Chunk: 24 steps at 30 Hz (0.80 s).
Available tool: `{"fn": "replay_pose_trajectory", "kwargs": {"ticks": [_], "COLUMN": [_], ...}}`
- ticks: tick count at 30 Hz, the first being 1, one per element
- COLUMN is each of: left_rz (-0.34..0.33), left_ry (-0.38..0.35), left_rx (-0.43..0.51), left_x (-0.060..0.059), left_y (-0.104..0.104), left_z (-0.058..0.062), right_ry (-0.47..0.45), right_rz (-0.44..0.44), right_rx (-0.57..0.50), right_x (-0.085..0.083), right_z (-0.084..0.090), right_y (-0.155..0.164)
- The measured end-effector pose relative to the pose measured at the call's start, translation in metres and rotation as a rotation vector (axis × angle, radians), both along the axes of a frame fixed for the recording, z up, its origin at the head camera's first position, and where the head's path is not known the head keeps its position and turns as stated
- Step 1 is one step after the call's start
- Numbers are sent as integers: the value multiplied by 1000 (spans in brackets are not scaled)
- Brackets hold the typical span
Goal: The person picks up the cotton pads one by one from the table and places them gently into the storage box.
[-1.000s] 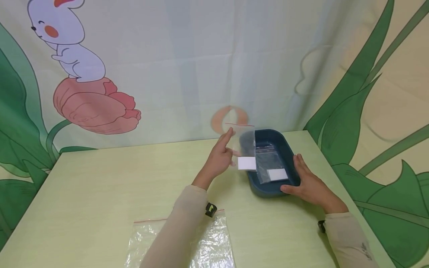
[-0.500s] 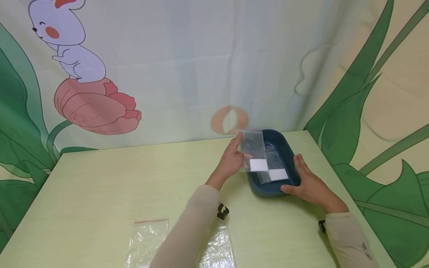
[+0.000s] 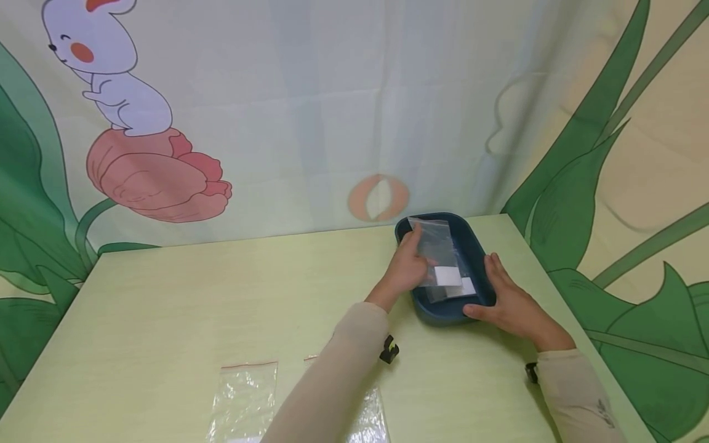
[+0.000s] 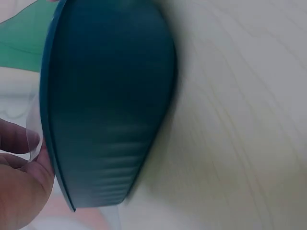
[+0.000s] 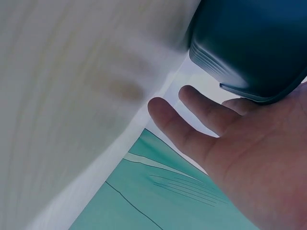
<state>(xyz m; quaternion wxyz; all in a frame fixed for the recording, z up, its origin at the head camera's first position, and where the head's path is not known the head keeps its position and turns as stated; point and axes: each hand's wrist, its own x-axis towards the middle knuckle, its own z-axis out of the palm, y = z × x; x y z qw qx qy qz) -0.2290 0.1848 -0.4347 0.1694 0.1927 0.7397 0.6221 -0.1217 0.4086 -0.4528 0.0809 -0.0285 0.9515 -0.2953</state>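
Left fingers (image 3: 412, 240) apparently pinching clear bag (image 3: 437, 246) over blue tray (image 3: 445, 317), right fingers (image 5: 180, 125) spread straight alongside it

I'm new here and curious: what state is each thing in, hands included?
Blue tray: upright, open-topped.
Lower bag: lying inside the tray, partly covered.
Upper bag: held over the lower bag; sealed or not, unclear.
Left hand: pinching the upper bag.
Right hand: outstretched, at the tray's right side.
Left loose bag: flat on the table, partly out of frame.
Right loose bag: mostly hidden by the left sleeve.
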Motion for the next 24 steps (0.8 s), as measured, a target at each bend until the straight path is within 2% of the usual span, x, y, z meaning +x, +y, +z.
{"fn": "replay_pose_trajectory", "kwargs": {"ticks": [9, 12, 19, 24], "left_rz": [-20, -23, -56, -81], "left_ry": [134, 135, 86, 99], "left_rx": [-252, -312, -417, -479], "left_x": [0, -1, -1, -1], "left_y": [26, 32, 36, 38], "left_z": [1, 0, -1, -1], "right_ry": [10, 11, 5, 4], "right_rz": [15, 17, 16, 14], "right_rx": [-4, -10, -8, -8], "right_x": [0, 0, 0, 0], "right_z": [-1, -1, -1, -1], "right_y": [3, 3, 2, 2]}}
